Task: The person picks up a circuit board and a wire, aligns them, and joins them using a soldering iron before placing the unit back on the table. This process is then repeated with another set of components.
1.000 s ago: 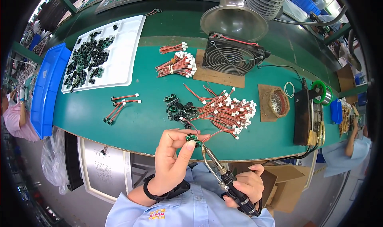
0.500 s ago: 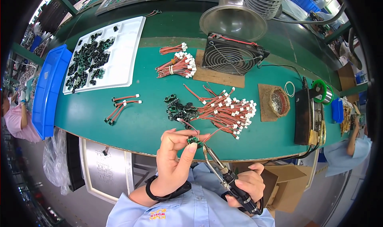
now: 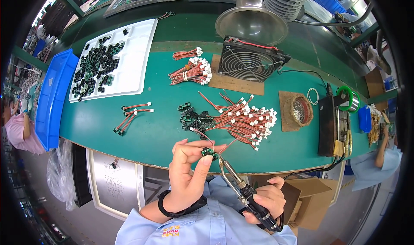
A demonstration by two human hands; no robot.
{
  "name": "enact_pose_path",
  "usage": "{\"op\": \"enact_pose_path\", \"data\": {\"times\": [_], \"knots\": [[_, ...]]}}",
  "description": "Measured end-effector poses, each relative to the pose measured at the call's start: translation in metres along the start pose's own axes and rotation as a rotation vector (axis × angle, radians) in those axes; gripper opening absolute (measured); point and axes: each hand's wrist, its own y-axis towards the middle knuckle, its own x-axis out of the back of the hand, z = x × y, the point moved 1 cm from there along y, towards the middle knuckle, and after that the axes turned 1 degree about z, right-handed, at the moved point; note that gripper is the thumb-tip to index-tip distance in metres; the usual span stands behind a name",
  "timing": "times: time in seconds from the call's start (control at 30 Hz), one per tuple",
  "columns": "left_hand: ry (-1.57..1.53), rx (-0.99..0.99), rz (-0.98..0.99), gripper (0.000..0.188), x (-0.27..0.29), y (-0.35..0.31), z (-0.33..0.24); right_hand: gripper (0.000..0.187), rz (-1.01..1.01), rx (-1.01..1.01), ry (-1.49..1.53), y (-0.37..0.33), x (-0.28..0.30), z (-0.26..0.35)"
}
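My left hand [image 3: 189,167] pinches a small green circuit board [image 3: 208,152] between thumb and fingers, just off the table's front edge. Thin red wires with white connectors run from around the board toward the pile behind it. My right hand [image 3: 267,203] is wrapped round a black-handled soldering iron [image 3: 249,195] with a metal feed tube alongside. Its tip meets or nearly meets the board's right edge; actual contact is too small to tell. Beyond the hands lie a heap of wired connectors [image 3: 250,120] and a cluster of small black-and-green boards [image 3: 194,118].
A white tray [image 3: 137,68] of small parts and a blue bin [image 3: 54,98] stand left. Several wired boards [image 3: 129,115] lie nearby. Behind are bundled wires [image 3: 192,70], a fan [image 3: 250,62] and a metal hood [image 3: 252,25]. Right are a round container [image 3: 299,110] and a solder spool [image 3: 353,100].
Almost nothing differs. The circuit board and the soldering iron's tip have shifted very slightly to the left; both hands keep their grip.
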Motion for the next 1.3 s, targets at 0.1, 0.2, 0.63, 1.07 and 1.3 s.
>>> {"op": "enact_pose_path", "data": {"times": [0.1, 0.2, 0.63, 1.07, 1.3], "knots": [[-0.015, 0.012, -0.003, 0.010, 0.000, 0.001, -0.001, 0.050, 0.001, -0.006, 0.004, 0.000, 0.000, 0.000], [-0.019, 0.001, -0.006, 0.010, -0.001, 0.000, -0.003, 0.050, -0.007, -0.001, 0.010, -0.002, 0.001, 0.002], [-0.568, 0.290, 0.021, 0.015, -0.004, 0.003, -0.011, 0.043, -0.135, 0.047, -0.002, -0.015, 0.011, -0.001], [-0.726, 0.304, 0.011, 0.019, -0.008, 0.001, -0.015, 0.039, -0.458, 0.062, -0.063, -0.031, 0.015, -0.003], [-0.221, 0.094, 0.055, 0.011, -0.004, -0.004, -0.018, 0.045, -0.263, 0.085, 0.013, -0.025, 0.013, -0.001]]}}
